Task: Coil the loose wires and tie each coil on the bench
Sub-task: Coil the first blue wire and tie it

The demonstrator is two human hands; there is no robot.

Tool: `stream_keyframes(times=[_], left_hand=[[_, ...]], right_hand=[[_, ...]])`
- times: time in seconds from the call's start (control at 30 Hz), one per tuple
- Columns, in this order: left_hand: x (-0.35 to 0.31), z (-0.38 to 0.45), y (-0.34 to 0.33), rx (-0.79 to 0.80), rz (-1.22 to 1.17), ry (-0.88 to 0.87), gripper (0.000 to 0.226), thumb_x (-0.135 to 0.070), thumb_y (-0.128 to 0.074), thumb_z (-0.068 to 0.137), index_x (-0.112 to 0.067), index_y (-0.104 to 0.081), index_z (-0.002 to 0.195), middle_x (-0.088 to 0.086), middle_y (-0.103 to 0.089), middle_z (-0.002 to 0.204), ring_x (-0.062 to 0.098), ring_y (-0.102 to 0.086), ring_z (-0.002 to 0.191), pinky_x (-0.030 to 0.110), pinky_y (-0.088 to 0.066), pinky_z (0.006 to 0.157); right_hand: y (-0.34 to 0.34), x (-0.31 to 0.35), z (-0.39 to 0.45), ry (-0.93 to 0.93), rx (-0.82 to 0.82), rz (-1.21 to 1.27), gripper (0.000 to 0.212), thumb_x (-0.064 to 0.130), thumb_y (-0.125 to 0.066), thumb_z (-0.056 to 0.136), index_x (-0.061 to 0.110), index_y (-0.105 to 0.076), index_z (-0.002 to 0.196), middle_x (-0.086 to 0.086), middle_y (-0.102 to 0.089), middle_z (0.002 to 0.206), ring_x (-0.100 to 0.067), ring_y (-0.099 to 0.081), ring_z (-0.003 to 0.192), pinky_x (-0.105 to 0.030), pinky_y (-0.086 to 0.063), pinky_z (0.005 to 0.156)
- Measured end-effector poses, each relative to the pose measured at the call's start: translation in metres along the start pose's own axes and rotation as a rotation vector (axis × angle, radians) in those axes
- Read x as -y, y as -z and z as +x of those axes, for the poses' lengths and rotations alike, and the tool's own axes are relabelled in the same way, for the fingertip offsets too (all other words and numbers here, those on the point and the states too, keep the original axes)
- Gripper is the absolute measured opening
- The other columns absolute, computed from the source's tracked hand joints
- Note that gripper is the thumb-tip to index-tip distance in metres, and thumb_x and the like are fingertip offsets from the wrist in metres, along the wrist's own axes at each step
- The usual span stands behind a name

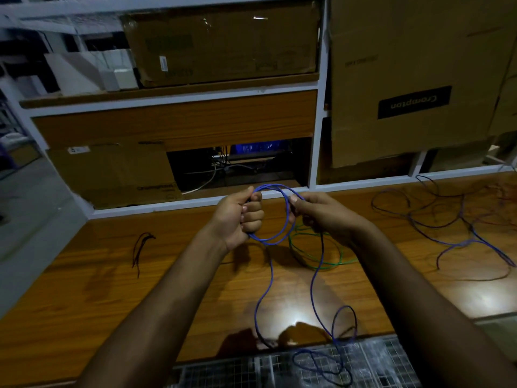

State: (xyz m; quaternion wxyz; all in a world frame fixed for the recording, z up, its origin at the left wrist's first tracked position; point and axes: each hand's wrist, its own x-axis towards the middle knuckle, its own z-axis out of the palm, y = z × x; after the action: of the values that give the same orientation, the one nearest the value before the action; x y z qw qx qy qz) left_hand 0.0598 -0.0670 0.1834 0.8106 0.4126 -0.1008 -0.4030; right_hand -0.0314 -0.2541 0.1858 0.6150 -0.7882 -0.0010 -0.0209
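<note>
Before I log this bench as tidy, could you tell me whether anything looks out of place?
Yes: the blue wire being coiled trails off the bench's front edge, and the large cardboard box on the right stands upside down, its printed label inverted.

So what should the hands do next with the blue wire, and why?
Probably wind another loop: the left hand grips a small coil of blue wire, the right hand pinches the strand, and a long tail hangs past the bench edge.
</note>
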Motion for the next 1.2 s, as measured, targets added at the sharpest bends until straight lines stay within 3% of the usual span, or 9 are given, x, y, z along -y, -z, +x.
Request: stream_keyframes(times=[0.1, 0.17, 0.33, 0.5, 0.6, 0.8, 0.93, 1.07, 1.2], left_hand=[[0.005, 0.005, -0.001, -0.019, 0.027, -0.024, 0.035, -0.03, -0.033, 0.105, -0.016, -0.042, 0.074, -0.009, -0.026, 0.047, 0.003, -0.022, 0.034, 0.017, -0.013, 0.033], [0.008, 0.009, -0.002, -0.034, 0.052, -0.049, 0.035, -0.031, -0.034, 0.104, -0.016, -0.042, 0.074, -0.009, -0.026, 0.046, 0.003, -0.021, 0.034, 0.017, -0.012, 0.033], [0.008, 0.009, -0.002, -0.023, 0.116, -0.072, 0.032, -0.03, -0.036, 0.104, -0.016, -0.045, 0.077, -0.009, -0.027, 0.047, 0.004, -0.021, 0.036, 0.019, -0.016, 0.039], [0.014, 0.006, -0.004, -0.007, 0.152, -0.029, 0.034, -0.028, -0.035, 0.104, -0.015, -0.045, 0.074, -0.008, -0.026, 0.047, 0.005, -0.022, 0.037, 0.021, -0.02, 0.04], [0.021, 0.008, -0.006, -0.039, 0.067, -0.08, 0.035, -0.027, -0.033, 0.105, -0.014, -0.043, 0.075, -0.009, -0.025, 0.044, 0.003, -0.02, 0.034, 0.018, -0.016, 0.036], [0.007, 0.01, -0.001, -0.127, -0.095, -0.23, 0.036, -0.027, -0.031, 0.106, -0.014, -0.042, 0.074, -0.01, -0.025, 0.043, 0.002, -0.02, 0.032, 0.017, -0.014, 0.032], [-0.004, 0.008, 0.002, -0.185, -0.082, -0.281, 0.036, -0.027, -0.031, 0.107, -0.015, -0.043, 0.075, -0.009, -0.025, 0.045, 0.003, -0.02, 0.034, 0.018, -0.013, 0.033], [-0.006, 0.01, 0.003, -0.198, -0.079, -0.284, 0.035, -0.028, -0.032, 0.107, -0.016, -0.043, 0.076, -0.009, -0.026, 0.047, 0.004, -0.02, 0.036, 0.019, -0.015, 0.033], [0.0, 0.016, -0.004, -0.182, -0.066, -0.277, 0.035, -0.028, -0.031, 0.107, -0.016, -0.043, 0.076, -0.009, -0.026, 0.046, 0.005, -0.019, 0.035, 0.02, -0.012, 0.036]], right_hand=[[-0.007, -0.001, -0.001, -0.029, -0.016, 0.039, 0.025, 0.041, -0.046, 0.102, 0.023, -0.062, 0.1, 0.014, -0.067, 0.071, -0.002, -0.039, 0.051, -0.017, -0.026, 0.047], [-0.012, -0.002, 0.002, 0.012, -0.049, 0.083, 0.02, 0.039, -0.049, 0.101, 0.022, -0.059, 0.105, 0.004, -0.071, 0.08, -0.001, -0.042, 0.05, -0.015, -0.028, 0.044], [-0.01, -0.001, 0.009, 0.045, -0.147, 0.116, 0.023, 0.032, -0.044, 0.105, 0.019, -0.059, 0.093, 0.003, -0.053, 0.056, -0.007, -0.033, 0.045, -0.019, -0.023, 0.042], [-0.01, 0.004, 0.01, -0.269, -0.145, 0.369, 0.04, 0.038, -0.042, 0.101, 0.022, -0.047, 0.065, 0.006, -0.038, 0.05, -0.009, -0.031, 0.044, -0.027, -0.021, 0.05], [-0.009, -0.002, 0.011, -0.321, -0.1, 0.429, 0.044, 0.042, -0.046, 0.099, 0.022, -0.047, 0.061, 0.004, -0.042, 0.052, -0.008, -0.029, 0.041, -0.022, -0.021, 0.041], [0.01, -0.042, -0.001, -0.145, 0.08, 0.398, 0.03, 0.027, -0.066, 0.089, 0.01, -0.062, 0.115, -0.008, -0.064, 0.101, -0.004, -0.035, 0.048, -0.017, -0.029, 0.043], [0.015, -0.104, -0.018, -0.251, 0.123, 0.48, 0.04, 0.001, -0.064, 0.078, 0.007, -0.065, 0.117, -0.008, -0.066, 0.104, -0.011, -0.055, 0.065, -0.025, -0.046, 0.06], [-0.007, -0.125, -0.033, -0.3, -0.042, 0.583, 0.019, -0.011, -0.053, 0.091, 0.001, -0.065, 0.099, -0.013, -0.057, 0.084, -0.019, -0.064, 0.069, -0.036, -0.059, 0.074], [-0.044, -0.11, -0.033, -0.275, -0.379, 0.325, 0.011, -0.005, -0.064, 0.09, -0.005, -0.058, 0.098, -0.011, -0.064, 0.065, -0.023, -0.068, 0.056, -0.039, -0.061, 0.06]])
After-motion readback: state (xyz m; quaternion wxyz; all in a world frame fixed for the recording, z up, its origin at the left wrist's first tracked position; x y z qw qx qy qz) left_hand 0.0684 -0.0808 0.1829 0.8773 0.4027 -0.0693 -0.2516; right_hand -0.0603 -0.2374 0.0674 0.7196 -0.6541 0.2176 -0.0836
